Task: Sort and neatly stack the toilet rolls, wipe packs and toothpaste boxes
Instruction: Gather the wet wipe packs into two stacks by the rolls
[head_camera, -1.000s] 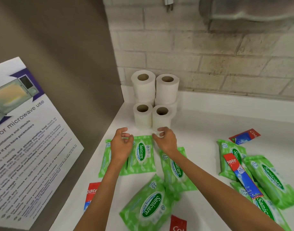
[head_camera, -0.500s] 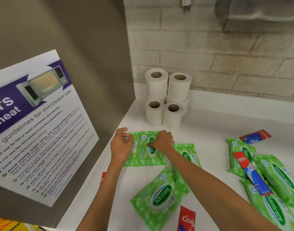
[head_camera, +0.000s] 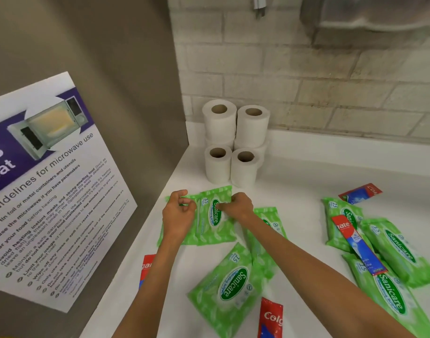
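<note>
Several white toilet rolls [head_camera: 235,140] stand stacked in the back left corner of the white counter [head_camera: 306,181]. In front of them two green wipe packs lie side by side. My left hand [head_camera: 178,215] pinches the top edge of the left pack [head_camera: 187,237]. My right hand [head_camera: 237,208] grips the right pack [head_camera: 215,228] near its label. Another pack [head_camera: 270,230] lies partly under my right forearm, and one more [head_camera: 229,289] lies nearer me. Red toothpaste boxes lie at the left edge [head_camera: 145,269] and at the bottom [head_camera: 270,318].
A grey panel with a microwave poster [head_camera: 45,191] walls off the left side. At the right lies a heap of green wipe packs [head_camera: 391,254] with a toothpaste box [head_camera: 355,245] across them, and another toothpaste box [head_camera: 360,193] behind. A brick wall rises behind the counter.
My right hand slid left from the front toilet roll onto the right wipe pack, which now lies tight against the left pack. My head turned slightly, shifting the scene right.
</note>
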Demonstrator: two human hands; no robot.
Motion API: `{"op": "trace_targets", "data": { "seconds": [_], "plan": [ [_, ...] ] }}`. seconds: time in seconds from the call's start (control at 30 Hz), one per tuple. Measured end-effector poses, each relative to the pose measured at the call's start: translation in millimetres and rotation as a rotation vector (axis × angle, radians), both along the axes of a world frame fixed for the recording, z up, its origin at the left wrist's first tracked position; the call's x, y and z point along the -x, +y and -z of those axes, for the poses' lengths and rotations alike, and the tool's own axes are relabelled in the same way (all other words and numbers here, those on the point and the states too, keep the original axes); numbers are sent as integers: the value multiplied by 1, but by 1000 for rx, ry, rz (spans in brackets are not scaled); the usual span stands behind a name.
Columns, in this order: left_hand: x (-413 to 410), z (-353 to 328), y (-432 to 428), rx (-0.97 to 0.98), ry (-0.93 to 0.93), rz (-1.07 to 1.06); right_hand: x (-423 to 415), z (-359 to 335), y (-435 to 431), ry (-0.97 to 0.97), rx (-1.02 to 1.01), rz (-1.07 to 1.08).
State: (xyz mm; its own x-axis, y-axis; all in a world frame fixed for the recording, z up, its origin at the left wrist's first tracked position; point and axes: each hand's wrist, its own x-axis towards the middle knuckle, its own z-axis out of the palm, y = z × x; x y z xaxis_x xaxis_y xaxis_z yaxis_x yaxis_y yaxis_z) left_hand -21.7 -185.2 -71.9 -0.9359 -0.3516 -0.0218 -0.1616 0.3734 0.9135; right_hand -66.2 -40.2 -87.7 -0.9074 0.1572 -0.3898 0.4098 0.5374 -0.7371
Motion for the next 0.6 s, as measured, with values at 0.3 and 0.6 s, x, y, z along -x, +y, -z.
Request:
{"op": "trace_targets", "data": {
  "seconds": [0.3,0.6],
  "plan": [
    [-5,-5,57,-135,-64,197,-24,-35,68,61,485,100],
    [-11,-22,136,-517,-322,420,-41,-59,150,133,557,217]
  ]
}}
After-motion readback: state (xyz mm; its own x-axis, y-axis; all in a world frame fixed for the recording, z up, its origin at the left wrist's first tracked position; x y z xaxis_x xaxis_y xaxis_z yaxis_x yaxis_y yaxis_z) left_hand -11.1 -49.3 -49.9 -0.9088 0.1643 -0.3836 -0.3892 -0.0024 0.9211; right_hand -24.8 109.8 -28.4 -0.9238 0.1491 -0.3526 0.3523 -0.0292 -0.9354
